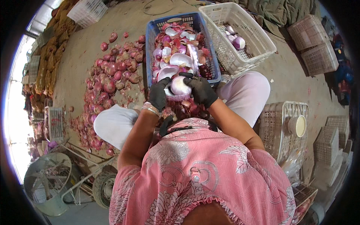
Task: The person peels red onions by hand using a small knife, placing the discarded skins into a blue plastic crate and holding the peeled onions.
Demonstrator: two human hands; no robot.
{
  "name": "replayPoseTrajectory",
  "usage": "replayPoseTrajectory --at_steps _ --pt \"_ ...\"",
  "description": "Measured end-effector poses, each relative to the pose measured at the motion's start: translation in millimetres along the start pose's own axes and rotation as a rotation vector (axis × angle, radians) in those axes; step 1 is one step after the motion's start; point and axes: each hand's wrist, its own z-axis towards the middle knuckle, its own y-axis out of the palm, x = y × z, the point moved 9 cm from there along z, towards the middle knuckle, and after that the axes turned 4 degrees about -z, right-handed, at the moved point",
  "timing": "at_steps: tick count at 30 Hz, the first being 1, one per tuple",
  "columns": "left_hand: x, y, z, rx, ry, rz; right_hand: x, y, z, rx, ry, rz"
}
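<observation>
A partly peeled red onion (180, 86) sits between my two hands, pale on top with purple skin around its lower side. My left hand (158, 94), in a black glove, grips it from the left beside a curved piece of loose skin (168, 72). From the right, my right hand (202, 90), gloved too, has its fingers on the onion. Both hands are over the near edge of a blue plastic crate (148, 50), which is heaped with onion skins (180, 59). Any blade in my hands is hidden.
A white plastic crate (265, 50) right of the blue one holds several peeled onions (238, 42). Unpeeled red onions (109, 73) lie piled on the floor at left. An upturned crate with a cup (298, 126) stands at right. A wheel (104, 187) and a drum fan (46, 182) are lower left.
</observation>
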Motion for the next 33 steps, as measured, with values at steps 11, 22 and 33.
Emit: replayPoseTrajectory --at_steps 11,22,33 --pt "49 53 -3 -0.04 -0.159 -0.33 35 -33 4 0.112 0.268 1.275" --pt "19 99 -7 -0.339 0.452 0.671 46 7 -1 0.031 0.324 1.427" --pt "22 41 -30 -0.287 -0.033 0.141 -26 -8 -10 0.029 -0.108 -0.703"
